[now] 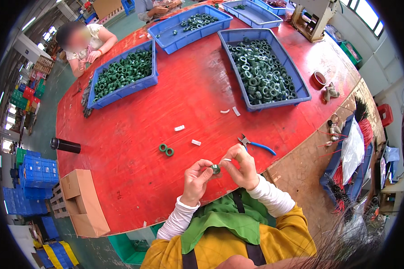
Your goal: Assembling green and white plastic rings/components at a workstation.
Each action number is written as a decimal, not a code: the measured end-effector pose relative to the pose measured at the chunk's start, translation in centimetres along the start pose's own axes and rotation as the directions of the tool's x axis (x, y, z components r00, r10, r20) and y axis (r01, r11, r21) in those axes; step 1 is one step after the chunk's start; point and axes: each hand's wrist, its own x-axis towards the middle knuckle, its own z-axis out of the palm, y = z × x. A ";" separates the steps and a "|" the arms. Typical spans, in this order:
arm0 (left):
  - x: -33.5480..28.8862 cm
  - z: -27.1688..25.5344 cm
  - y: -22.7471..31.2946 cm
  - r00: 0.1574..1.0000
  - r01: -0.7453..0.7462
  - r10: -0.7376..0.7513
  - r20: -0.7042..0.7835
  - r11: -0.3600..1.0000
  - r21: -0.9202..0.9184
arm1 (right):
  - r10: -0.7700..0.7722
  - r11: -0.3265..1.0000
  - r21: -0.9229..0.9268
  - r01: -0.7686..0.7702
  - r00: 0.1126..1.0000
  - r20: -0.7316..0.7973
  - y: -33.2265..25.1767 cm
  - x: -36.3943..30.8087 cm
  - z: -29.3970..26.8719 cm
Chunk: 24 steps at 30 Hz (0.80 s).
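Head view shows your left hand (pixel 194 184) pinching a dark green ring (pixel 216 169) between thumb and fingers, over the near edge of the red table (pixel 134 175). Your right hand (pixel 242 170), just beside it, grips a small white strip (pixel 227 159) at the fingertips. Blue-handled cutters (pixel 262 147) lie near your right hand; two loose green rings (pixel 169 152) touch farther left.

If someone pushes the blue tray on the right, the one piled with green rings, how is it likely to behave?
The blue tray is probably heavy, since green rings are piled across it. Its walls show no evident sagging, so it seems fairly stiff. The rings lie in a loose jumble, so a hard push may shift some.
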 end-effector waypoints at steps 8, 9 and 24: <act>-0.1 -0.1 1.1 0.996 0.019 -0.028 0.090 0.995 0.097 | -0.104 0.985 -0.123 0.117 0.989 0.107 0.1 0.8 -0.2; -0.2 -0.1 1.2 0.996 0.019 -0.028 0.090 0.995 0.097 | -0.104 0.986 -0.123 0.117 0.989 0.107 0.0 0.9 -0.2; 0.0 -0.7 0.2 0.992 0.020 -0.017 0.126 0.999 -0.028 | 0.436 0.653 0.450 -0.609 0.788 0.434 0.9 -0.9 0.4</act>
